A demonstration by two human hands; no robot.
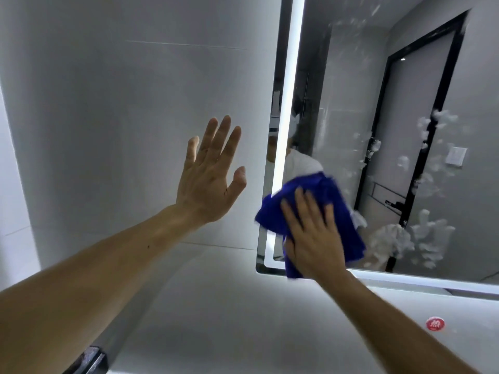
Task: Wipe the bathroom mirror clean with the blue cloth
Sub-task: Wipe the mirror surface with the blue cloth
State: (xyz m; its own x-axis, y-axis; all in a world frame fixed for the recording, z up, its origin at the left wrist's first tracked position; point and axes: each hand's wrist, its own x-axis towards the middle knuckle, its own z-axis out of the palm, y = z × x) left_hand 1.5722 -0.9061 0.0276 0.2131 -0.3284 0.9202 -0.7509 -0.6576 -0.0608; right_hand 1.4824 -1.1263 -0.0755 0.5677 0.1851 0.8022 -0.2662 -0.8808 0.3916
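Head view: right hand [313,238] presses cloth [348,230] on mirror [378,103], 7 o'clock corner. Its straight, slightly parted fingers [301,203] cover the cloth, which protrudes at 12 and 3 o'clock. Left hand [208,182], fingers splayed, at 9 o'clock.

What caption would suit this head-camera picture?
Right hand presses blue cloth to the lower-left corner of the mirror; white foam dots the glass beside it.

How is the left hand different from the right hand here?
The left hand holds nothing; the right hand presses the blue cloth flat. The left hand is up by the grey wall; the right hand is at the mirror, near its bottom corner. The left hand's fingers spread wider than the right hand's. Both are open, with straight fingers.
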